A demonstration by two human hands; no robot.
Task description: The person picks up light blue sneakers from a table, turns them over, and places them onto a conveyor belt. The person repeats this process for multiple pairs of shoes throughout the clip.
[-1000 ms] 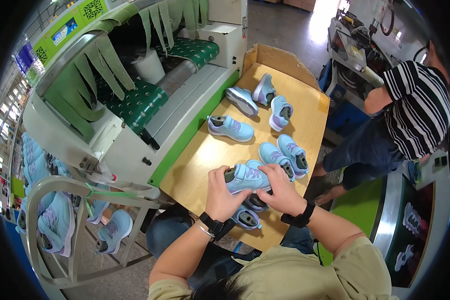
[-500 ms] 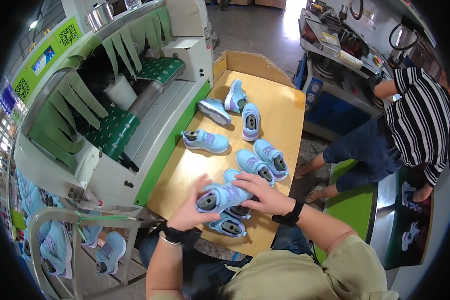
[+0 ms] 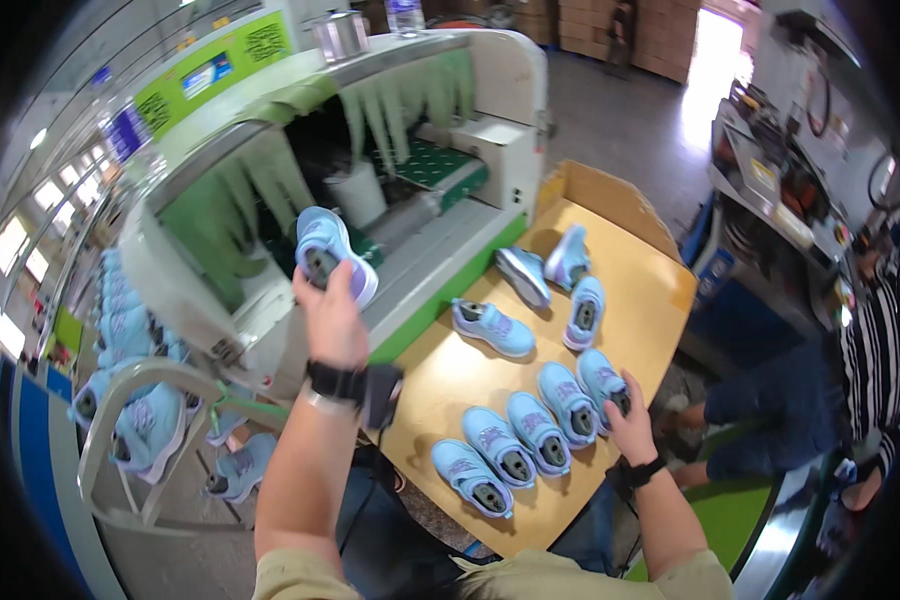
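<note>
My left hand (image 3: 332, 318) is raised over the machine's edge and grips a light blue shoe (image 3: 328, 252) with a lilac sole, opening toward me. My right hand (image 3: 630, 408) is low on the wooden table (image 3: 660, 300), fingers closed on the heel of the rightmost shoe (image 3: 602, 374) in a row of several light blue shoes (image 3: 515, 445) along the near edge. Three more shoes (image 3: 530, 290) lie farther back on the table. Both wrists wear black bands.
A conveyor machine (image 3: 440, 200) with green strip curtains runs along the table's left side. A metal rack (image 3: 140, 420) at the lower left carries more blue shoes. A person in a striped shirt (image 3: 875, 360) sits at the right. A cardboard wall (image 3: 610, 195) closes the table's far end.
My left hand has lifted one shoe up and leftward toward the machine. My right hand has gone down to the right end of the shoe row. The camera view has swung.
</note>
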